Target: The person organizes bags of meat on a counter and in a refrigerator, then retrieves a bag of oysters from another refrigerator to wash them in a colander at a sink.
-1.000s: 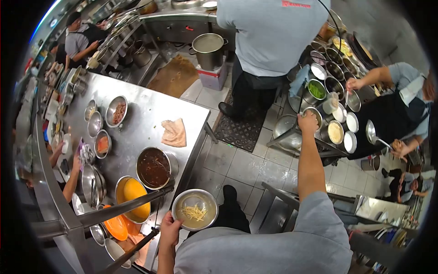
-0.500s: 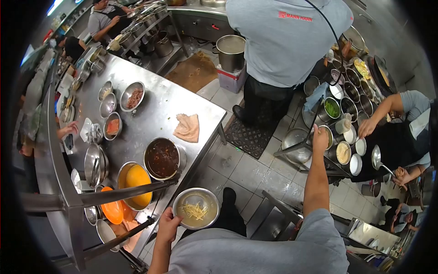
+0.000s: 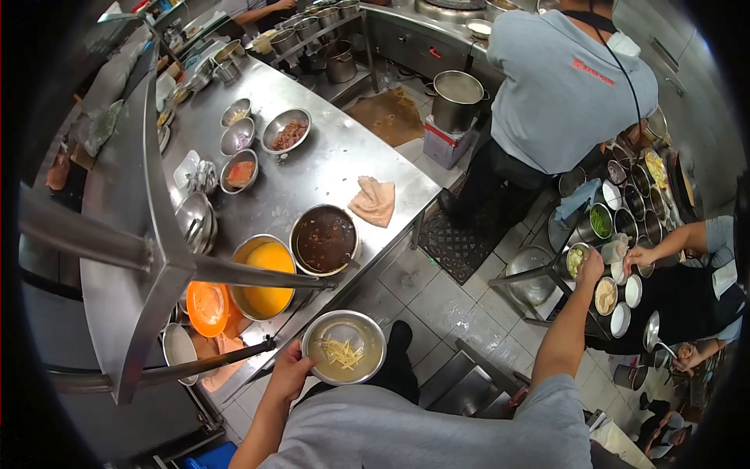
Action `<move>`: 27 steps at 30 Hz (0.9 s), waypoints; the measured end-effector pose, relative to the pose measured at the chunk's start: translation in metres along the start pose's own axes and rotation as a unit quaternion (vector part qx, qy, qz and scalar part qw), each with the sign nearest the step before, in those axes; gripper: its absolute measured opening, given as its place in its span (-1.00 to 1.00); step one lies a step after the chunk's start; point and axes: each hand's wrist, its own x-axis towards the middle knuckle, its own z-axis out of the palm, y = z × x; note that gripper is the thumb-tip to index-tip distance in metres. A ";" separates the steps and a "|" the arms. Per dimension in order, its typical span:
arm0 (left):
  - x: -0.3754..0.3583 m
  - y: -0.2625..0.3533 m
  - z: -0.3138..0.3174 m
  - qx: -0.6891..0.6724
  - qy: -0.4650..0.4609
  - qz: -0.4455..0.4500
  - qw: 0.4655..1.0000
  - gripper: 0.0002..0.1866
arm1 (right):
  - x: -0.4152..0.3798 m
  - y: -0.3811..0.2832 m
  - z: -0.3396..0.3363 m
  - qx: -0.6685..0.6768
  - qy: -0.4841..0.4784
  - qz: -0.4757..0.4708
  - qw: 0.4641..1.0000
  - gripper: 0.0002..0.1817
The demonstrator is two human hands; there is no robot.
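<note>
My left hand (image 3: 291,370) grips the rim of a metal bowl (image 3: 374,325), thumb over the edge. In the bowl lie thin pale-yellow strips (image 3: 341,353). My right arm stretches to the counter at right, where my right hand (image 3: 591,267) is closed beside a metal container of chopped pale-green pieces (image 3: 576,260). Whether its fingers hold anything, or touch the rim, is hidden. Near it are a container of bright-green chopped vegetable (image 3: 601,221) and one of tan paste (image 3: 605,297).
A steel table (image 3: 328,148) at left bears a pot of dark sauce (image 3: 324,238), a pot of orange liquid (image 3: 269,273) and a folded cloth (image 3: 373,201). Metal shelf bars (image 3: 242,273) cross nearby. A co-worker's hand (image 3: 641,258) is close on the right; another person (image 3: 566,94) stands ahead.
The view has swung left, so the scene sits further right. My right hand has shifted at the container, whose pale-green contents now show. The co-worker's hand has come nearer mine. My left hand keeps the bowl.
</note>
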 end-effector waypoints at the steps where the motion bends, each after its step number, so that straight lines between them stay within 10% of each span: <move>1: -0.003 0.005 0.001 0.000 0.000 -0.001 1.000 -0.76 | -0.019 -0.027 0.006 0.109 -0.084 0.083 0.987 -0.77; 6: -0.008 0.026 0.010 -0.051 -0.010 -0.024 0.998 -0.63 | -0.194 -0.147 0.068 0.353 -0.423 0.202 0.810 -0.79; 11: -0.023 0.052 0.016 -0.119 -0.099 -0.072 0.985 -0.65 | -0.414 -0.266 0.093 0.079 -0.734 -0.062 0.671 -0.79; 13: -0.040 0.054 0.006 -0.132 -0.138 -0.092 0.977 -0.68 | -0.487 -0.294 0.098 -0.009 -0.803 -0.274 0.529 -0.74; 18: -0.100 0.035 -0.061 -0.114 -0.197 -0.052 0.972 -0.72 | -0.594 -0.291 0.077 0.038 -0.754 -0.408 0.513 -0.75; 21: -0.147 0.028 -0.117 -0.127 -0.186 -0.027 0.974 -0.76 | -0.666 -0.321 0.045 0.089 -0.715 -0.177 0.671 -0.85; 27: -0.228 0.002 -0.250 -0.181 -0.152 0.050 0.970 -0.81 | -0.829 -0.338 0.045 0.152 -0.784 -0.313 0.514 -0.87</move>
